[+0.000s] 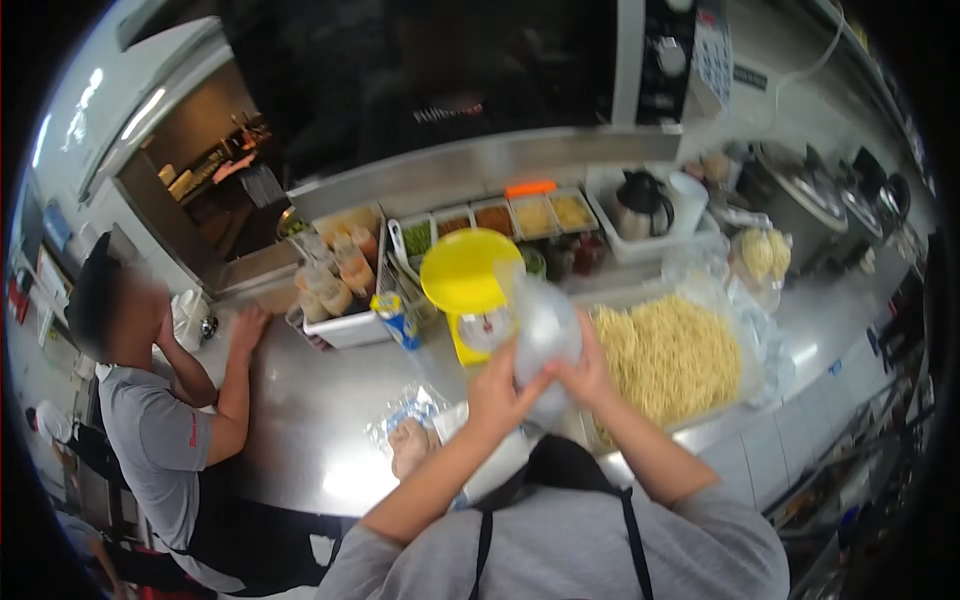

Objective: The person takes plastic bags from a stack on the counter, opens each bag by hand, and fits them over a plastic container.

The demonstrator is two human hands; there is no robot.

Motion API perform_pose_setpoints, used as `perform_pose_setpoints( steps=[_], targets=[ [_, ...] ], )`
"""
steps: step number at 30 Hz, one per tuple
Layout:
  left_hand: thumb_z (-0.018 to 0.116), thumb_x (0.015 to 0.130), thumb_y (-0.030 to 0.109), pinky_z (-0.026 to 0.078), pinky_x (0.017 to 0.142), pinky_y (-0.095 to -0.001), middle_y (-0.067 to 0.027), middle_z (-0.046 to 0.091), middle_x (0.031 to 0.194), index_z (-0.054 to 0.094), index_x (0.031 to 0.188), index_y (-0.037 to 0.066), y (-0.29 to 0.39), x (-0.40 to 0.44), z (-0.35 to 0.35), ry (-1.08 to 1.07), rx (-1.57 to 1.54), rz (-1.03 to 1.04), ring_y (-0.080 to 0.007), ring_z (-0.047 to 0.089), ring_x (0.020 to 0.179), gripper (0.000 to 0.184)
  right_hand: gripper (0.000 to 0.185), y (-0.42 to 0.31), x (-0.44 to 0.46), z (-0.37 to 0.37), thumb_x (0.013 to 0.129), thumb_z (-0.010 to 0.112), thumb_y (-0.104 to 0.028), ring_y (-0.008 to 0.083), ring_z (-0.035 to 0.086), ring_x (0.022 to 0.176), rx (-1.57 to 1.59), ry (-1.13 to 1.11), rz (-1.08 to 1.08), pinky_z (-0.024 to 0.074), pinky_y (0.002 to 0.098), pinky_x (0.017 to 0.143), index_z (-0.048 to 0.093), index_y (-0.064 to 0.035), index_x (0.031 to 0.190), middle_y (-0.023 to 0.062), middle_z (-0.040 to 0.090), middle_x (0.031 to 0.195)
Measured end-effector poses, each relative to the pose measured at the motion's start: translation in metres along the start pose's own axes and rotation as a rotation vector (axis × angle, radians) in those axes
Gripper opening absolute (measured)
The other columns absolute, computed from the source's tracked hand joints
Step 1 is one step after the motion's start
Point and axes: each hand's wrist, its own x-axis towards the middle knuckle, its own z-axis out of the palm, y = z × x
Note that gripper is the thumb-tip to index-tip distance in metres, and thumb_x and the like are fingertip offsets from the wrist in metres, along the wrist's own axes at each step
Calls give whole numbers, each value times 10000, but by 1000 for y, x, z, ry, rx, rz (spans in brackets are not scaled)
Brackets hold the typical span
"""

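Both of my hands grip a translucent plastic bag [547, 325], puffed out and slightly blurred, in front of my chest. My left hand [497, 392] is closed on its left side, my right hand [586, 372] on its right. What the bag contains, if anything, I cannot make out. Just beyond my left hand stands a yellow kitchen scale [468, 272] with a round pan. To the right of my right hand, yellow noodles [672, 365] fill a wide shallow tray [738, 398].
On the steel counter [300, 430] lies a plastic bag with something pale [410, 440]. Behind are a bin of sauce bottles [335, 280], topping containers [495, 220] and a thermal jug [640, 205]. A co-worker [165, 430] leans on the counter at left.
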Motion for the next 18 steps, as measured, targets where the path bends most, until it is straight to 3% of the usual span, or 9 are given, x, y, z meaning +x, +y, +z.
perform_pose_setpoints(
  steps=[3,6,8,9,11,13,14,16,18],
  targets=[
    [695,727,361,505,698,-340,-198,584,1068,468,1209,-21,-3,-9,-5,12,67,41,-310,627,848,656,799,16,-15,0,692,752,-278,230,452,1109,20,11,21,354,352,952,321,13,1299,131,456,1187],
    [699,721,362,499,749,-343,-195,556,1134,438,1243,-18,-4,-10,-10,-8,28,62,-313,600,950,696,813,19,-23,-8,702,745,-266,227,431,1132,-9,-30,65,344,353,964,289,9,1316,131,429,1219],
    [706,714,386,466,836,-336,-190,502,1228,344,1321,-8,-1,-8,-23,-132,-40,97,-301,547,1074,809,869,14,-27,-13,711,730,-359,230,382,1188,53,-82,145,301,360,1000,245,4,1335,141,389,1262],
    [706,714,386,466,836,-336,-190,502,1228,344,1321,-8,-1,-4,-28,-116,-43,105,-301,547,1074,809,869,12,-19,-19,711,730,-359,230,382,1188,44,-94,134,301,360,1000,245,4,1335,141,389,1262],
    [708,707,417,432,879,-327,-194,466,1272,254,1363,-4,1,4,-37,-42,-206,82,-285,519,1118,902,1010,6,-10,-26,672,712,-527,236,320,1245,-58,-142,40,248,372,1035,195,-1,1363,148,343,1314],
    [708,700,450,410,898,-319,-201,440,1302,176,1394,-4,5,14,-47,-1,-298,66,-269,505,1139,985,1081,-20,14,-12,631,698,-597,241,305,1258,5,-87,1,236,378,1042,181,-3,1372,149,334,1326],
    [708,695,456,426,878,-329,-211,455,1279,227,1372,-15,12,22,-49,0,-341,68,-288,523,1111,955,1153,-29,27,-5,591,683,-666,246,290,1270,70,-21,-42,223,383,1049,167,-5,1382,151,325,1339],
    [709,690,462,442,858,-339,-221,470,1256,277,1351,-25,15,29,-38,3,-387,74,-307,541,1082,928,1180,-30,41,3,566,692,-674,237,296,1267,112,-61,-16,233,375,1046,168,-5,1385,146,316,1347],
    [703,684,481,484,773,-357,-222,538,1154,404,1269,-30,8,29,-18,-20,-84,140,-330,596,957,832,1156,-34,41,8,545,731,-644,203,370,1216,201,-116,97,291,335,1014,233,3,1364,126,363,1317]
  ],
)
